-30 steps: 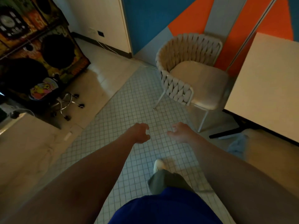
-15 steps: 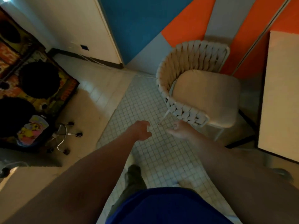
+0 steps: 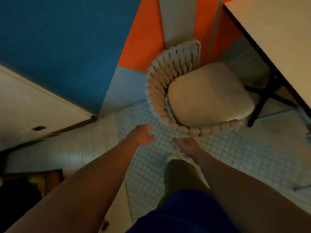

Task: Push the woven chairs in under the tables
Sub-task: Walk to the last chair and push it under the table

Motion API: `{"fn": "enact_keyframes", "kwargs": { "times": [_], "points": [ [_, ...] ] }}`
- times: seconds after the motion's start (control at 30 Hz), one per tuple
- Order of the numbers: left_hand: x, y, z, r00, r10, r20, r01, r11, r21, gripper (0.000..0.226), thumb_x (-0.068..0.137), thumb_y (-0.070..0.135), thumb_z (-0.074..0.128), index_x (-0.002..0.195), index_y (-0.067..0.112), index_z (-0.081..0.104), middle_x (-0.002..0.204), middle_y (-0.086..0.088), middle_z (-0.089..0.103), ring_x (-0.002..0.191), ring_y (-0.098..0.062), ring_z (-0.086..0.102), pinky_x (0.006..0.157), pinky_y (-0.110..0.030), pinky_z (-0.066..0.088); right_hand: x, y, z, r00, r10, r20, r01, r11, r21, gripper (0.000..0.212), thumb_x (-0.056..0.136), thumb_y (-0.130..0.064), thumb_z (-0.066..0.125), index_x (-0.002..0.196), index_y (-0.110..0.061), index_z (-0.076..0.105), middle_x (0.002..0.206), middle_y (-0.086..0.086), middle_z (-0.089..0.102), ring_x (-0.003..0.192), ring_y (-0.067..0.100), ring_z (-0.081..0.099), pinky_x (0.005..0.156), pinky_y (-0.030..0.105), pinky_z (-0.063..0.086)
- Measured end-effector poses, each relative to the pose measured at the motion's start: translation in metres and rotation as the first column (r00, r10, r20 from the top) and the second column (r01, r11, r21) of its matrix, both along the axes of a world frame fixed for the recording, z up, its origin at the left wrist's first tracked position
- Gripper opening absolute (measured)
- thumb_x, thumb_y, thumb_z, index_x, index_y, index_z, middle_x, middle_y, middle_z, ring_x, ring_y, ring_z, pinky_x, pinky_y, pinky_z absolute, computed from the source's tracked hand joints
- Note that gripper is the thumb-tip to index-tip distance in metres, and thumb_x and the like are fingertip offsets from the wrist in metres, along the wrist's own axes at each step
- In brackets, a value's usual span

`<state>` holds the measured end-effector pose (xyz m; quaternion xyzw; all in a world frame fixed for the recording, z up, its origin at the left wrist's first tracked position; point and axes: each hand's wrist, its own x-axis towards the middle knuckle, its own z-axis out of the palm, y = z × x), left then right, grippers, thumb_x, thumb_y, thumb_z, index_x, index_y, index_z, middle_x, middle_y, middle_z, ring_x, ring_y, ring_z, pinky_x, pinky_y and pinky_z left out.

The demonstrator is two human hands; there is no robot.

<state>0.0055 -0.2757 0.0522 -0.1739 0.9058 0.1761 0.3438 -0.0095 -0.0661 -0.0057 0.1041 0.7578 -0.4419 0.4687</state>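
Woven chair (image 3: 198, 93) stood at frame centre, seat facing the counter (image 3: 277, 39) at upper right, my right hand (image 3: 186, 145) nearer its rim than my left hand (image 3: 143, 135), both loose-fingered and empty.

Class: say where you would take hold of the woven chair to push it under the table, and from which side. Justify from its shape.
Grip the rim of the curved woven back, a hand on each side of the curve, coming from the side opposite the table. The seat's open front faces the table, so a push on the back should send it straight under.
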Motion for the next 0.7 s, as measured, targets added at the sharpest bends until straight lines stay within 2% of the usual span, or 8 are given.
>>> {"fn": "enact_keyframes", "kwargs": {
  "times": [0.07, 0.17, 0.3, 0.37, 0.47, 0.57, 0.63, 0.7],
  "points": [
    [-0.040, -0.023, -0.014, 0.996, -0.086, -0.015, 0.086, 0.996, 0.015, 0.060, 0.096, 0.040, 0.062, 0.148, 0.015, 0.048, 0.148, -0.013, 0.052, 0.129, -0.027, 0.055, 0.107, -0.040, 0.047, -0.006, -0.030, -0.015, 0.970, -0.206, 0.131, 0.210, 0.977, -0.018, 0.060, 0.092, -0.055, 0.057, 0.119, -0.002, 0.063, 0.116, 0.015, 0.065, 0.107, 0.031, 0.063, 0.097, 0.049, 0.051],
    [-0.080, -0.041, -0.033, 0.985, -0.171, -0.019, 0.171, 0.984, 0.047, 0.054, 0.095, 0.037, 0.062, 0.143, 0.014, 0.053, 0.145, -0.011, 0.056, 0.124, -0.027, 0.059, 0.104, -0.038, 0.049, -0.009, -0.068, -0.031, 0.857, -0.411, 0.310, 0.438, 0.899, -0.021, 0.064, 0.088, -0.059, 0.060, 0.124, -0.006, 0.057, 0.123, 0.015, 0.063, 0.111, 0.032, 0.061, 0.096, 0.047, 0.052],
    [-0.127, -0.067, -0.064, 0.971, -0.234, 0.058, 0.230, 0.971, 0.058, 0.056, 0.094, 0.048, 0.061, 0.138, 0.013, 0.057, 0.139, -0.010, 0.060, 0.120, -0.025, 0.060, 0.099, -0.036, 0.050, -0.022, -0.121, -0.042, 0.584, -0.621, 0.522, 0.741, 0.671, -0.030, 0.069, 0.091, -0.057, 0.058, 0.136, -0.006, 0.047, 0.136, 0.019, 0.055, 0.127, 0.039, 0.052, 0.108, 0.050, 0.043],
    [-0.147, -0.076, -0.071, 0.971, -0.223, 0.084, 0.217, 0.973, 0.081, 0.053, 0.096, 0.052, 0.057, 0.129, 0.010, 0.061, 0.131, -0.009, 0.064, 0.108, -0.022, 0.061, 0.087, -0.032, 0.049, -0.030, -0.142, -0.047, 0.469, -0.681, 0.562, 0.838, 0.545, -0.039, 0.075, 0.090, -0.057, 0.059, 0.142, -0.007, 0.042, 0.139, 0.022, 0.053, 0.127, 0.039, 0.053, 0.107, 0.049, 0.044],
    [-0.173, -0.089, -0.076, 0.984, -0.131, 0.120, 0.118, 0.987, 0.112, 0.059, 0.098, 0.055, 0.052, 0.129, 0.005, 0.060, 0.129, -0.010, 0.064, 0.107, -0.025, 0.061, 0.081, -0.030, 0.043, -0.043, -0.168, -0.048, 0.312, -0.741, 0.595, 0.932, 0.361, -0.039, 0.079, 0.090, -0.059, 0.058, 0.148, -0.009, 0.035, 0.138, 0.020, 0.055, 0.123, 0.036, 0.055, 0.105, 0.049, 0.045],
    [-0.209, -0.109, -0.086, 0.976, 0.105, 0.189, -0.140, 0.974, 0.180, 0.070, 0.090, 0.061, 0.059, 0.136, 0.009, 0.056, 0.131, -0.014, 0.062, 0.110, -0.030, 0.063, 0.093, -0.042, 0.056, -0.063, -0.201, -0.053, 0.140, -0.772, 0.620, 0.990, 0.131, -0.060, 0.079, 0.090, -0.058, 0.058, 0.151, -0.014, 0.033, 0.137, 0.019, 0.056, 0.116, 0.032, 0.058, 0.097, 0.045, 0.050],
    [-0.232, -0.119, -0.094, 0.915, 0.298, 0.274, -0.373, 0.883, 0.285, 0.068, 0.089, 0.059, 0.063, 0.139, 0.012, 0.052, 0.130, -0.013, 0.060, 0.106, -0.030, 0.064, 0.092, -0.048, 0.057, -0.079, -0.221, -0.056, 0.018, -0.785, 0.619, 0.996, -0.043, -0.084, 0.078, 0.090, -0.058, 0.058, 0.152, -0.020, 0.031, 0.139, 0.020, 0.053, 0.114, 0.032, 0.058, 0.093, 0.043, 0.051],
    [-0.255, -0.125, -0.105, 0.843, 0.382, 0.378, -0.518, 0.767, 0.380, 0.063, 0.092, 0.053, 0.064, 0.140, 0.013, 0.051, 0.130, -0.014, 0.059, 0.108, -0.032, 0.063, 0.093, -0.050, 0.056, -0.098, -0.238, -0.065, -0.121, -0.794, 0.596, 0.968, -0.226, -0.105, 0.076, 0.087, -0.057, 0.062, 0.150, -0.024, 0.034, 0.141, 0.021, 0.050, 0.114, 0.032, 0.058, 0.091, 0.044, 0.052]
  ]
}}
